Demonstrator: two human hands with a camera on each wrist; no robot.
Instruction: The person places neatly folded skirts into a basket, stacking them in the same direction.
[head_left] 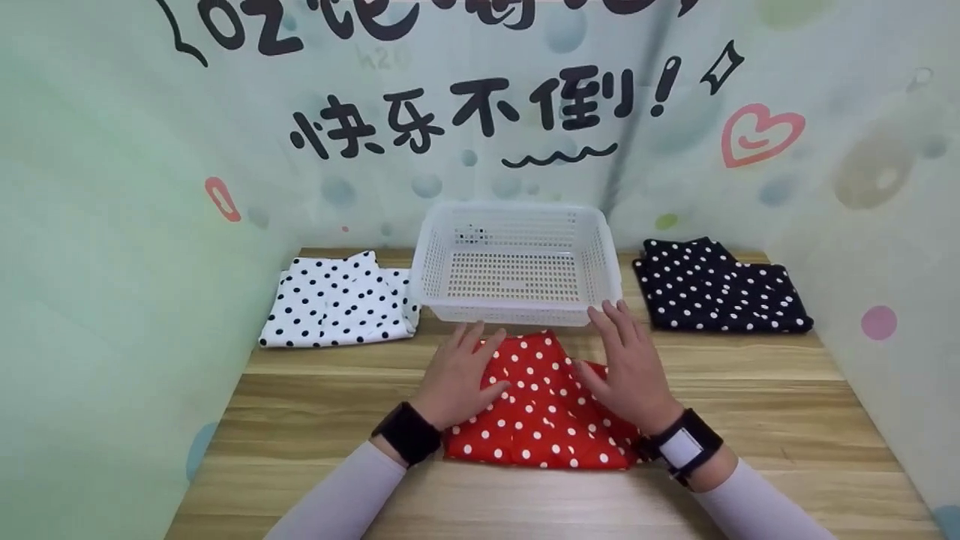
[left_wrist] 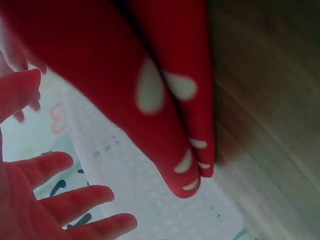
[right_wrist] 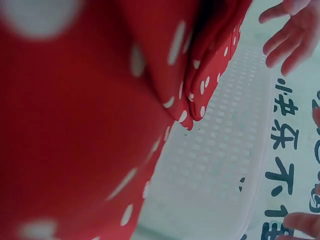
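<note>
A folded red cloth with white dots (head_left: 536,409) lies on the wooden table in front of the basket. Over its left side is my left hand (head_left: 459,379), fingers spread and slightly bent. My right hand (head_left: 636,367) is over the cloth's right side, its fingertips overlapping the basket's front rim in the head view. The left wrist view shows the left fingers (left_wrist: 75,205) apart from the red folds (left_wrist: 150,120), with nothing held. Layered folds of the cloth (right_wrist: 100,135) fill much of the right wrist view, while fingers show at its right edge.
Behind the red cloth stands a white perforated plastic basket (head_left: 517,311). A folded white cloth with black dots (head_left: 337,304) lies to its left, and a folded black cloth with white dots (head_left: 720,292) to its right. Printed fabric walls (head_left: 480,180) enclose the wooden table (head_left: 787,420).
</note>
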